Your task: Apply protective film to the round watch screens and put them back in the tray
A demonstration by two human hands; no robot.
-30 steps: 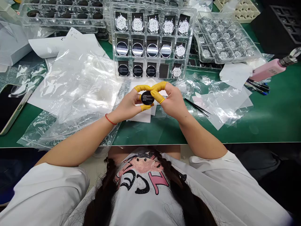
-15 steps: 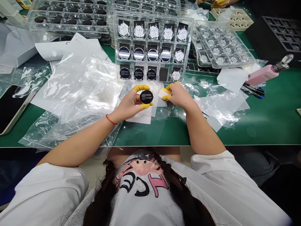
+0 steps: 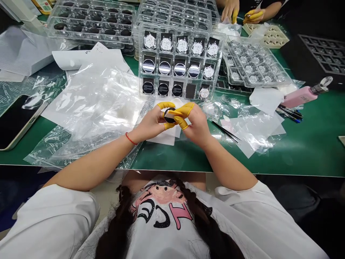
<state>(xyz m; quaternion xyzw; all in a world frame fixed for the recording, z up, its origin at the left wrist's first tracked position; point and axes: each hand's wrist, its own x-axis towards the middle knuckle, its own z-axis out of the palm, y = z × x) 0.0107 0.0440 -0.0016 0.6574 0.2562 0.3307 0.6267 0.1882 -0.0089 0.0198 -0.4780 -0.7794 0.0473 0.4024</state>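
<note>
My left hand (image 3: pixel 153 123), with yellow finger cots on, grips a round black watch case (image 3: pixel 168 119) by its rim between thumb and fingers. My right hand (image 3: pixel 196 122), also in yellow finger cots, pinches a small folded white wipe (image 3: pixel 171 113) against the watch's face. The right fingers hide part of the face. White paper sheets (image 3: pixel 165 138) lie on the table below both hands. Just behind stands a tilted clear plastic tray (image 3: pixel 179 97) of round watches; one pocket in its front row has only a dark backing.
Black tweezers (image 3: pixel 226 132) lie right of my right hand, near plastic film (image 3: pixel 250 131) and a pink bottle (image 3: pixel 300 96). Plastic bags (image 3: pixel 99 93) and a phone (image 3: pixel 20 120) are on the left. More trays (image 3: pixel 256 61) stand behind; another person's hands (image 3: pixel 254 15) work at the back.
My right hand has moved left with the white wipe and now meets the watch face. The tweezers show more fully. The view has shifted slightly, and another person's hands show more.
</note>
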